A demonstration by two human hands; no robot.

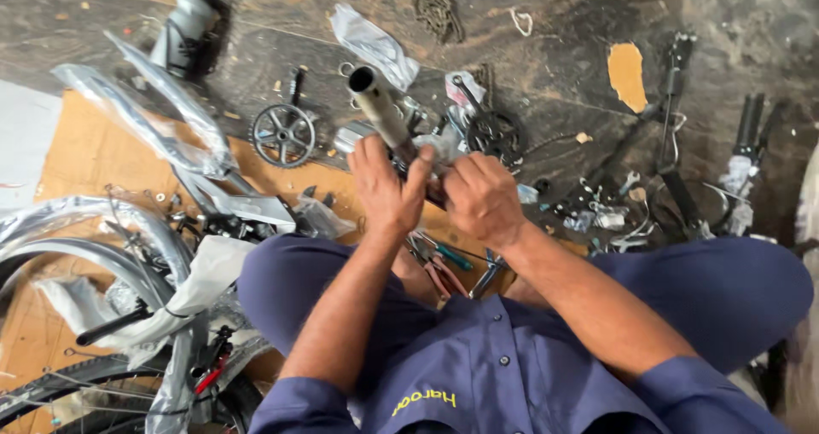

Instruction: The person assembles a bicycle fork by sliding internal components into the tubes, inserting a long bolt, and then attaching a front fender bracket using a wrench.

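Two bare hands meet over the lap of a person seated on the floor (554,25) in blue work clothes. Nearest the body, red-handled pliers (437,274) lie on the floor between the knees. Above them, the left hand (384,187) wraps around a grey metal tube (380,106), fingers curled closed on its lower part. The right hand (482,197) pinches a small fitting at the tube's base; exactly what it grips is hidden. The tube tilts up and away, open end toward the far floor. Beside it lie a silver chainring (284,135) to the left and a black chainring (495,133) to the right. Farther off, a loose chain (438,14) sits near the floor's far edge. Plastic-wrapped mudguards (94,229) fill the left side.
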